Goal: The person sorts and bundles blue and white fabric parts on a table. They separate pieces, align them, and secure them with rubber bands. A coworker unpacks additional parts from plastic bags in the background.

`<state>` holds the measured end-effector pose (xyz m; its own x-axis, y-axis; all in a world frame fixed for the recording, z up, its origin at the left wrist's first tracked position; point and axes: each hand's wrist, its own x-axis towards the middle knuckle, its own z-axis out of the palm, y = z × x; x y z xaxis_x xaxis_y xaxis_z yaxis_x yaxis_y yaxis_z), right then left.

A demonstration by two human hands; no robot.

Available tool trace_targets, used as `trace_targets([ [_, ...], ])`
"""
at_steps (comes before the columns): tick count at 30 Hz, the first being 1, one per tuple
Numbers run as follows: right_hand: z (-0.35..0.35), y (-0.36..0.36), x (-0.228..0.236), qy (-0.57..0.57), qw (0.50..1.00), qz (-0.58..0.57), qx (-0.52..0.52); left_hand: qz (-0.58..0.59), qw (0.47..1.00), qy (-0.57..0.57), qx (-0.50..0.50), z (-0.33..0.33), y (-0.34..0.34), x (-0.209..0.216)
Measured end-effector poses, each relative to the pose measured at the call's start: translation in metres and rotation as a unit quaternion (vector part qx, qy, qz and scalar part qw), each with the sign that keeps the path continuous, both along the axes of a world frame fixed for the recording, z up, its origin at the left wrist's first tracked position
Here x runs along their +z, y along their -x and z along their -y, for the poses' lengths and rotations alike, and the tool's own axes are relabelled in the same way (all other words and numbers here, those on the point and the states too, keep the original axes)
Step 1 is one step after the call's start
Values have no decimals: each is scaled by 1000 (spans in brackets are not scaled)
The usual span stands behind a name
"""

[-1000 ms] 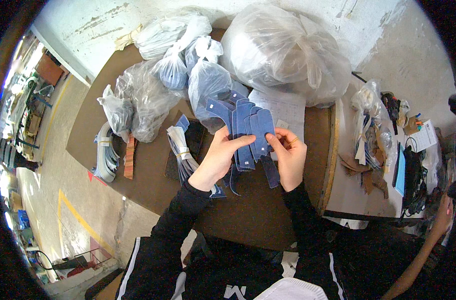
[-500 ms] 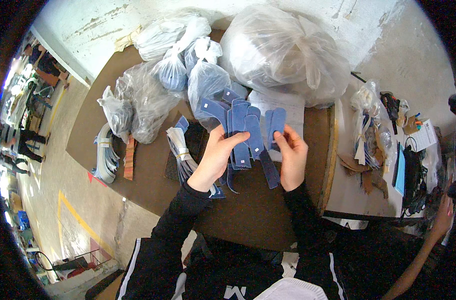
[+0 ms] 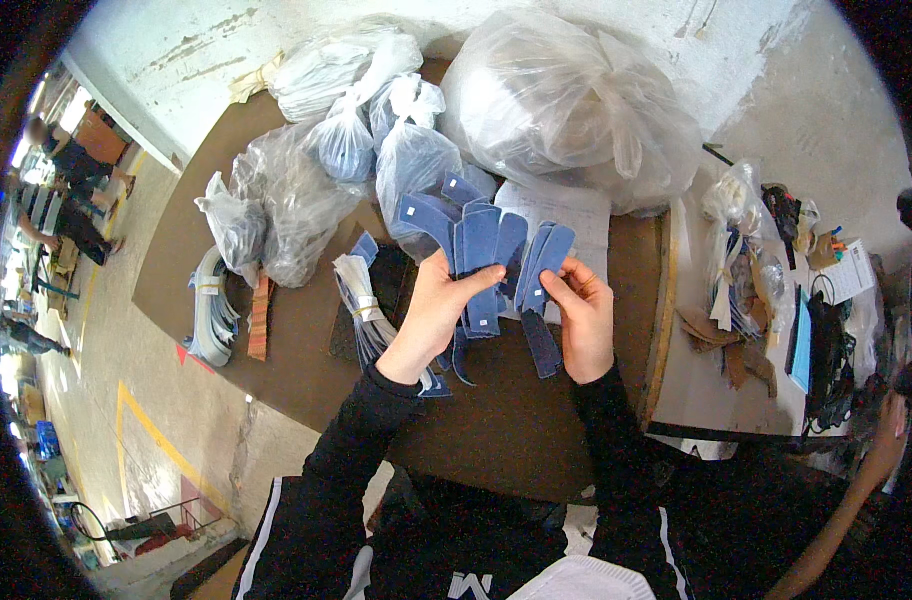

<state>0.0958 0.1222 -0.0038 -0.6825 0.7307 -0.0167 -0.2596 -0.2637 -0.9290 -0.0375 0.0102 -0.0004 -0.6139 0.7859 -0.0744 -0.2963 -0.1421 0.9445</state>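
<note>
My left hand (image 3: 436, 310) is closed on a fanned bunch of blue fabric strips (image 3: 481, 240) with rounded ends, its thumb pressing on the front pieces. Small white labels show on several of them. Beside it my right hand (image 3: 584, 315) pinches a smaller set of similar blue strips (image 3: 544, 258) between thumb and fingers. A darker blue strip (image 3: 540, 345) hangs down between the hands. Under my left wrist lies a banded bundle of pale strips (image 3: 364, 305) on the brown table (image 3: 506, 430).
Clear plastic bags (image 3: 566, 110) of material fill the table's far side. At left stand a curved banded bundle (image 3: 212, 310) and a reddish-brown striped strip (image 3: 261, 318). A side table (image 3: 706, 395) at right holds scraps and a notepad (image 3: 848, 270). A person's arm (image 3: 856, 490) reaches in at lower right.
Another labelled blue strip has passed from the left hand's bunch to the right hand's set. The right hand has shifted slightly. People in the left background have moved.
</note>
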Motion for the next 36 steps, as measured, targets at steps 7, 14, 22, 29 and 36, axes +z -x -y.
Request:
trace_targets([
  [7, 6, 3, -4, 5, 1000, -2, -9, 21, 997, 8, -79, -1, -1, -9],
  [14, -44, -56, 41, -483, 773, 320, -259, 163, 984, -13, -66, 8, 12, 12],
  [22, -61, -90, -35, -558, 688, 430, -175, 254, 951, -31, -173, 8, 11, 22],
  [29, -69, -96, -33, -254, 912, 309, -91, 224, 955, -43, -188, 5, 6, 21],
  [36, -36, -60, 12, -469, 803, 331, -161, 159, 974, -32, -160, 8, 4, 18],
])
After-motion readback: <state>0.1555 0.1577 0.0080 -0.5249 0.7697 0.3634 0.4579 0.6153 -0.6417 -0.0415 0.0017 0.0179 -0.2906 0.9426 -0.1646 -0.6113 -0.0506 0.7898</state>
